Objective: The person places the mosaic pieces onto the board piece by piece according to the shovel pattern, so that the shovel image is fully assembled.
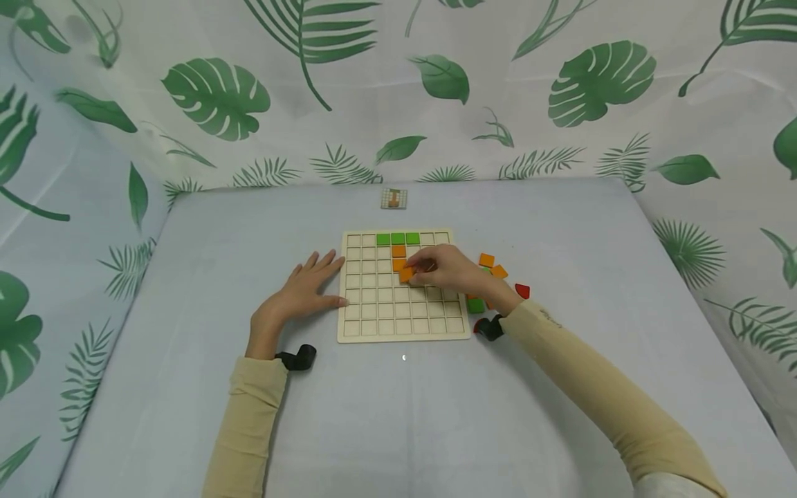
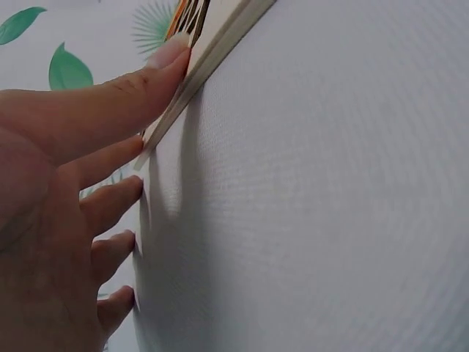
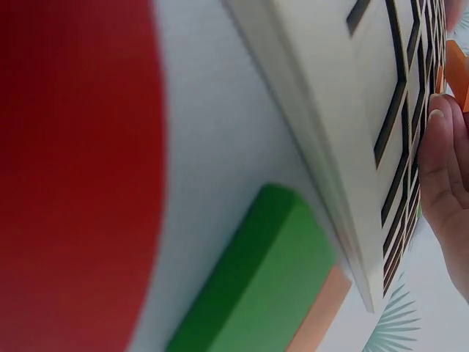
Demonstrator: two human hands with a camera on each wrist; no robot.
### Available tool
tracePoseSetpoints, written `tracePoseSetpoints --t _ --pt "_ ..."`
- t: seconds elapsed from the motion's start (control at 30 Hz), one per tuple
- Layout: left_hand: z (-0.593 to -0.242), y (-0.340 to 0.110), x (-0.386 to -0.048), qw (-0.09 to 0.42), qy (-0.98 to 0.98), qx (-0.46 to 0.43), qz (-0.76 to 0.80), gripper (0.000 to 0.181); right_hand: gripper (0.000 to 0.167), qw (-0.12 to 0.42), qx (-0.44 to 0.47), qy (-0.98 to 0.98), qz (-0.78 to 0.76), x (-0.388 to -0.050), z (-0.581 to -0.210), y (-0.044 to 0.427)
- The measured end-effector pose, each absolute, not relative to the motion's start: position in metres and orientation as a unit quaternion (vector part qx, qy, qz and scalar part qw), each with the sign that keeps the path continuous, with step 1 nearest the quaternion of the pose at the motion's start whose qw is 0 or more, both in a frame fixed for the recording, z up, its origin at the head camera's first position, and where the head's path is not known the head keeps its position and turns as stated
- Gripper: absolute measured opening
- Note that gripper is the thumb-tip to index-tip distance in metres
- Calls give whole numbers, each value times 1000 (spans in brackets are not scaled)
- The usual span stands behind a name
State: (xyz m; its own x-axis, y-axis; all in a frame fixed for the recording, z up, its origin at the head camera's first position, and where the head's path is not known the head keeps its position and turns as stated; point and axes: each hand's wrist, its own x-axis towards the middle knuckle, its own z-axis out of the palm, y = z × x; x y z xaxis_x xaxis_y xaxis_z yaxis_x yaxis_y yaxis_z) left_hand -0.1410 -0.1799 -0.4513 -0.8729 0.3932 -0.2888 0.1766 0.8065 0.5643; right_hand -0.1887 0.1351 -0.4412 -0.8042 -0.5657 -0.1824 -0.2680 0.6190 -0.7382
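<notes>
A pale wooden grid board (image 1: 367,311) lies on the table. Three green tiles (image 1: 398,238) fill neighbouring cells of its top row, and orange tiles (image 1: 398,251) stand in the column below the middle one. My right hand (image 1: 450,270) pinches an orange tile (image 1: 406,275) over that column; in the right wrist view the pinched tile (image 3: 457,73) looks tilted. My left hand (image 1: 303,287) lies with spread fingers at the board's left edge. In the left wrist view its thumb (image 2: 165,62) touches the board's rim (image 2: 220,48).
Loose orange (image 1: 487,260), green (image 1: 476,306) and red (image 1: 522,291) pieces lie right of the board, partly under my right wrist. A small patterned card (image 1: 394,198) is behind the board. Leaf-printed cloth (image 1: 373,83) hangs around the table.
</notes>
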Motion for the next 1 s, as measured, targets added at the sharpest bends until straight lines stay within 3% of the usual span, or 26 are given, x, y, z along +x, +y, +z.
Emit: tracePoseSetpoints --t 0.23,1.0 --pt "-452 -179 -141 195 933 147 265 78 31 196 -255 875 -363 -189 -442 132" --pt "-450 -179 -141 197 929 148 275 82 30 195 -267 880 -342 -187 -439 124"
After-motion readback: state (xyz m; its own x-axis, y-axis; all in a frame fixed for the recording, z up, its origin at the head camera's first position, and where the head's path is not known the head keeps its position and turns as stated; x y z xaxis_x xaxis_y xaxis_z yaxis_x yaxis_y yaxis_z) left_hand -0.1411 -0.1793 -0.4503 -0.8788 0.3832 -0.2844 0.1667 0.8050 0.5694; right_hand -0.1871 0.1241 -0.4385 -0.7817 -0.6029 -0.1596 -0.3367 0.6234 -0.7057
